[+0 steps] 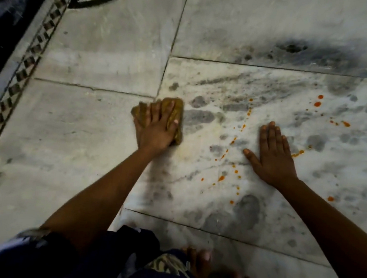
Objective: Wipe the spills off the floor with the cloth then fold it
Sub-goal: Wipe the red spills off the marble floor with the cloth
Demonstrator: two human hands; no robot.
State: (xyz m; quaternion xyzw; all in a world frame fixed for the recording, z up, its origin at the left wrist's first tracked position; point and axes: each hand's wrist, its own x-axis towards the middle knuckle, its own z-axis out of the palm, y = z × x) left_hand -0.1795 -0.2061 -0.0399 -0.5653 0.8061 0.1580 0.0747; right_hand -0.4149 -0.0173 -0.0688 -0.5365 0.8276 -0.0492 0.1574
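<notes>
Our bunched yellow cloth (176, 113) lies on the marble floor (91, 119), left of the orange spills (235, 141). Our left hand (157, 127) presses it, fingers spread; our right hand (272, 155) rests flat and spread among the drops.

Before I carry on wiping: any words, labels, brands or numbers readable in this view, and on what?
None: no readable text anywhere in the head view.
cloth under the left hand: plain, no label showing.
floor: marble veining and orange spills only, no writing.
border strip: a triangle pattern, not letters.
right hand flat on the floor: nothing written.
</notes>
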